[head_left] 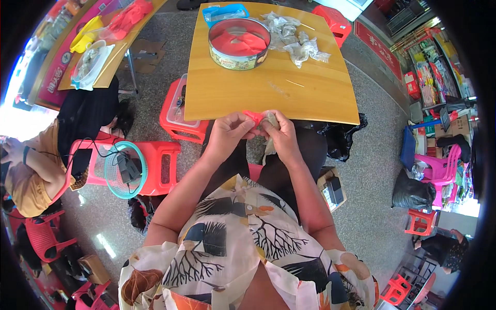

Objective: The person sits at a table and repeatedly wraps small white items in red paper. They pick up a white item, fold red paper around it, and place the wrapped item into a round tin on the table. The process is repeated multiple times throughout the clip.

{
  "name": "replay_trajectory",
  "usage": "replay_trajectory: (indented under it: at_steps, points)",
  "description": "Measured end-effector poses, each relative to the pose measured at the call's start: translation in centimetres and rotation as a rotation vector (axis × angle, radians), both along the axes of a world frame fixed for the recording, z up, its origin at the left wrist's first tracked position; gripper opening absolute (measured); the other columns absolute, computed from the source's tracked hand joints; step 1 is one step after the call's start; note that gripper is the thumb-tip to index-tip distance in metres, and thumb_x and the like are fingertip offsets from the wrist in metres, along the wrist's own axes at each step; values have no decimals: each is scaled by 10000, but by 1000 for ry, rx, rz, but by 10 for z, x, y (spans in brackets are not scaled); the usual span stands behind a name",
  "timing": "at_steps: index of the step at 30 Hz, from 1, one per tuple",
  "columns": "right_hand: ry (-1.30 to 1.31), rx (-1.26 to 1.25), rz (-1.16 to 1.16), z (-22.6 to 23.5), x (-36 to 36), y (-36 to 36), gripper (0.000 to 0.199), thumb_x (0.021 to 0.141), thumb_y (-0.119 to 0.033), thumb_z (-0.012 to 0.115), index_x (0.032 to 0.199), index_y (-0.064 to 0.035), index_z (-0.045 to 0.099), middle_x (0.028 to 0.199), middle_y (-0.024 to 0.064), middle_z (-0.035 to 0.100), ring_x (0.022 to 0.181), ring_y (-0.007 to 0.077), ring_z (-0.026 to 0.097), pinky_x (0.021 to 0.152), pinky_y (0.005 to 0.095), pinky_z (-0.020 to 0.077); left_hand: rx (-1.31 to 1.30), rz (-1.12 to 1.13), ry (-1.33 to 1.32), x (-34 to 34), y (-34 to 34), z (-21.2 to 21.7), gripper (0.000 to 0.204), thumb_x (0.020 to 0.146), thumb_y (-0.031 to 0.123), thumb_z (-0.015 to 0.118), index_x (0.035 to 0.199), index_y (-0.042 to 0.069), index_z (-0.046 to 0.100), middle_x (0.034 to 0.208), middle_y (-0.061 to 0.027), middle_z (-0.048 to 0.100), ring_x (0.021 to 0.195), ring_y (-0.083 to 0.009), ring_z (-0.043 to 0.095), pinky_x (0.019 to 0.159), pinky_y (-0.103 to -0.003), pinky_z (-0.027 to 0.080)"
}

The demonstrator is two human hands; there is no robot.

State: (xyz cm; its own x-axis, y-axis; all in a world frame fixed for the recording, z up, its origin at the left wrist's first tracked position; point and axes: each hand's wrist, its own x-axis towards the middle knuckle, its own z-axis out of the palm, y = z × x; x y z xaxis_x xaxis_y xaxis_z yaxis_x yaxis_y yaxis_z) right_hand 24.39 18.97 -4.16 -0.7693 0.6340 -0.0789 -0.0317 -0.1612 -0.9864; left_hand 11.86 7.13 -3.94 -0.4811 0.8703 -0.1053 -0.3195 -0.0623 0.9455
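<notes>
Just off the near edge of the wooden table (235, 101), my hands meet over my lap. My left hand (230, 133) is closed, its fingertips pinching a small soft red piece (252, 117) that looks like thin fabric. My right hand (283, 135) pinches a crumpled grey-beige piece (269, 148) of thin material, which hangs down below the fingers and touches the red piece. How the two pieces join is hidden by my fingers. On the table, a round tin (237, 63) holds more red pieces (240, 42).
Behind the tin lies a blue plastic basket (225, 13); crumpled grey-beige pieces (305, 50) are heaped right of it. A thin pale stick (295, 82) lies nearer. Left are red stools (157, 155), a turquoise basket (125, 188) and a seated person (39, 170). A black bag (341, 137) sits right.
</notes>
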Motion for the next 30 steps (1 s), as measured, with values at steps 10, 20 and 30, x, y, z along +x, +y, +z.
replay_trajectory:
  at_steps: [10, 20, 30]
  points:
    - [-70, 320, 334, 32, 17, -6, 228, 870, -86, 660, 1051, -43, 529, 892, 15, 614, 775, 103, 566, 705, 250, 452, -4, 110, -22, 0, 6, -4, 172, 968, 151, 587, 961, -18, 614, 902, -69, 672, 812, -122, 668, 741, -247, 554]
    - [-37, 200, 83, 20, 2, 0, 185, 854, -21, 663, 1029, 0, 604, 831, 20, 624, 767, 106, 600, 689, 249, 477, -4, 78, 471, 1, 0, 7, 58, 921, 47, 622, 891, 0, 636, 786, -12, 662, 738, -72, 626, 670, -230, 509]
    - [-100, 563, -215, 4, -4, -10, 158, 796, -36, 652, 927, 5, 574, 801, 98, 636, 720, 212, 625, 660, 327, 498, 24, 51, 832, 8, -4, 14, 60, 853, -16, 633, 889, -8, 586, 810, -114, 655, 741, -195, 665, 669, -295, 517]
